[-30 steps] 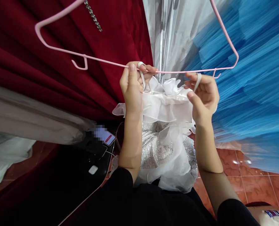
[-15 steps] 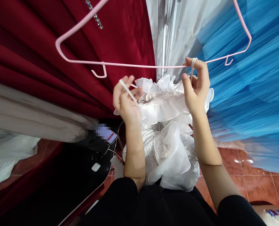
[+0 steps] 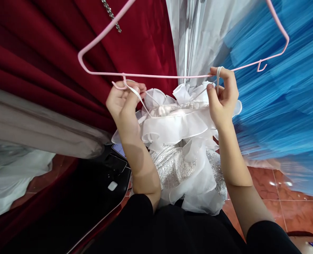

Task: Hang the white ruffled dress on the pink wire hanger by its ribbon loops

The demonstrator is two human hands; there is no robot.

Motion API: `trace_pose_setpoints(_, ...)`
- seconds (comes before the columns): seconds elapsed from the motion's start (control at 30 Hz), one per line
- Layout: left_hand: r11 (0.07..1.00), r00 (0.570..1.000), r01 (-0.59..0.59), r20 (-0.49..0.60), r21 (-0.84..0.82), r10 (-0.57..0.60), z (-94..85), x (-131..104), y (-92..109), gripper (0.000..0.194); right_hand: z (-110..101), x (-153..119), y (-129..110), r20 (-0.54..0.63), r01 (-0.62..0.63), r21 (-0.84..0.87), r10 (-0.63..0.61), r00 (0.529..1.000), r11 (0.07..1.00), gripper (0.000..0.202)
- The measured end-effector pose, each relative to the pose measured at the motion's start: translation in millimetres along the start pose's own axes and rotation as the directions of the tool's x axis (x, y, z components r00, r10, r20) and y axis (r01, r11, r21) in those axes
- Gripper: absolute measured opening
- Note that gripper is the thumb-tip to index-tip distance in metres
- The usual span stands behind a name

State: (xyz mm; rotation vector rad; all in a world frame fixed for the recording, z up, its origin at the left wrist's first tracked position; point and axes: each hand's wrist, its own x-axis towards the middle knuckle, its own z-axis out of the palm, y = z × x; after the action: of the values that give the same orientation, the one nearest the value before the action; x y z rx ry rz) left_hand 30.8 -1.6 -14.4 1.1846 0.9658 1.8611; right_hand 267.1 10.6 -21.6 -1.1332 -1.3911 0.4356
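Note:
A pink hanger (image 3: 156,76) spans the upper part of the head view, with a small hook at each end of its bottom bar. My left hand (image 3: 127,102) is closed on a thin white strap (image 3: 139,95), which runs up to the left hook. My right hand (image 3: 223,93) pinches near the bar, a second white strap (image 3: 218,79) looped over its index finger. Both straps lead down to a white dress (image 3: 177,125) with ruffled sheer trim and a silvery sequined body. The dress hangs below the bar, between my forearms.
Dark red drapes (image 3: 146,38) hang at left and a blue tulle gown (image 3: 286,106) at right. On the black surface (image 3: 93,197) at lower left lie a phone (image 3: 118,150), partly covered, and a small white case (image 3: 112,186). Red floor tiles (image 3: 267,208) show at lower right.
My left hand has moved left and up, carrying its strap to the hanger's left hook. The dress's ruffled top is spread wider. My right hand stays at the bar.

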Motion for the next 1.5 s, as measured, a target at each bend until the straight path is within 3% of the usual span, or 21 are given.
trace_pose_setpoints(0.1,0.999,0.99,-0.003,-0.138,0.041,0.009,-6.8,-8.7,-20.5,0.007,1.1,-0.6,2.3,-0.014,-0.025,0.03,0.026,1.0,0.999,0.03)
trace_pose_setpoints(0.2,0.985,0.911,-0.164,-0.376,0.054,0.172,-4.0,-19.7,-27.6,0.023,2.0,-0.8,1.7,-0.007,-0.032,0.054,0.033,0.999,0.998,0.031)
trace_pose_setpoints(0.23,0.976,0.882,-0.216,-0.42,0.041,0.213,0.9,-22.8,-26.2,0.025,2.3,-1.1,1.0,-0.002,-0.031,0.056,0.031,1.0,0.998,0.031)
trace_pose_setpoints(0.27,0.971,0.88,-0.239,-0.419,0.014,0.222,7.8,-25.1,-23.6,0.026,2.7,-1.4,0.5,0.004,-0.026,0.055,0.026,1.0,0.998,0.031)
trace_pose_setpoints(0.3,0.976,0.911,-0.217,-0.362,-0.02,0.195,16.3,-26.4,-20.2,0.024,3.1,-1.8,0.0,0.009,-0.02,0.052,0.02,1.0,0.998,0.031)
trace_pose_setpoints(0.37,0.997,0.994,-0.035,-0.107,-0.069,0.027,36.3,-25.5,-13.1,0.017,3.9,-2.8,-0.1,0.017,-0.004,0.043,0.003,1.0,0.999,0.031)
trace_pose_setpoints(0.4,0.993,0.995,0.087,0.047,-0.078,-0.084,47.0,-23.6,-9.9,0.013,4.1,-3.4,-0.1,0.022,0.004,0.039,-0.005,1.0,0.999,0.031)
trace_pose_setpoints(0.43,0.976,0.969,0.196,0.173,-0.097,-0.177,57.5,-21.2,-7.1,0.013,4.2,-4.0,-0.4,0.027,0.01,0.034,-0.011,1.0,0.999,0.032)
trace_pose_setpoints(0.5,0.919,0.92,0.329,0.295,-0.219,-0.259,77.1,-16.3,-2.9,0.024,4.0,-5.3,-2.7,0.043,0.016,0.021,-0.017,0.999,1.0,0.035)
trace_pose_setpoints(0.63,0.83,0.955,0.28,0.228,-0.482,-0.19,102.9,-14.7,-1.0,0.022,1.3,-8.8,-14.1,0.064,0.05,0.005,-0.05,0.997,0.999,0.038)
trace_pose_setpoints(0.73,0.876,0.978,0.191,0.159,-0.442,-0.133,106.7,-16.2,-6.4,0.019,-4.8,-11.8,-13.0,0.039,0.031,0.081,-0.035,0.999,0.996,0.039)
trace_pose_setpoints(0.8,0.902,0.982,0.167,0.145,-0.399,-0.118,103.9,-13.5,-11.1,0.021,-13.8,-11.8,0.5,-0.101,0.023,0.184,-0.004,0.995,0.983,0.038)
trace_pose_setpoints(0.83,0.907,0.983,0.161,0.143,-0.389,-0.114,101.9,-10.9,-13.1,0.021,-20.2,-10.6,10.6,-0.222,0.047,0.242,0.008,0.975,0.969,0.037)
trace_pose_setpoints(0.87,0.908,0.983,0.159,0.144,-0.388,-0.111,99.9,-7.9,-14.7,0.02,-27.7,-8.3,21.6,-0.378,0.101,0.293,0.018,0.926,0.951,0.036)
trace_pose_setpoints(0.93,0.897,0.982,0.167,0.15,-0.41,-0.114,97.0,-2.6,-16.4,0.018,-43.7,-1.8,42.0,-0.611,0.176,0.344,0.077,0.788,0.922,0.03)
trace_pose_setpoints(1.0,0.876,0.975,0.204,0.168,-0.436,-0.143,96.4,-0.2,-17.0,0.016,-57.0,5.3,53.6,-0.698,0.21,0.315,0.077,0.712,0.926,0.025)
trace_pose_setpoints(1.03,0.864,0.971,0.225,0.175,-0.45,-0.162,96.8,-0.4,-17.0,0.016,-61.3,8.2,55.0,-0.706,0.214,0.291,0.059,0.706,0.932,0.023)
trace_pose_setpoints(1.2,0.834,0.971,0.234,0.166,-0.5,-0.173,97.8,-4.6,-17.2,0.016,-60.9,12.5,37.0,-0.612,0.193,0.254,0.003,0.791,0.948,0.022)
trace_pose_setpoints(1.37,0.866,0.969,0.234,0.181,-0.442,-0.169,89.8,-0.7,-19.4,0.016,-63.3,16.0,30.5,-0.582,0.133,0.265,0.049,0.812,0.955,0.017)
trace_pose_setpoints(1.5,0.891,0.971,0.223,0.176,-0.395,-0.164,83.6,1.9,-20.8,0.017,-73.5,23.9,30.3,-0.423,0.114,0.208,-0.016,0.906,0.972,0.013)
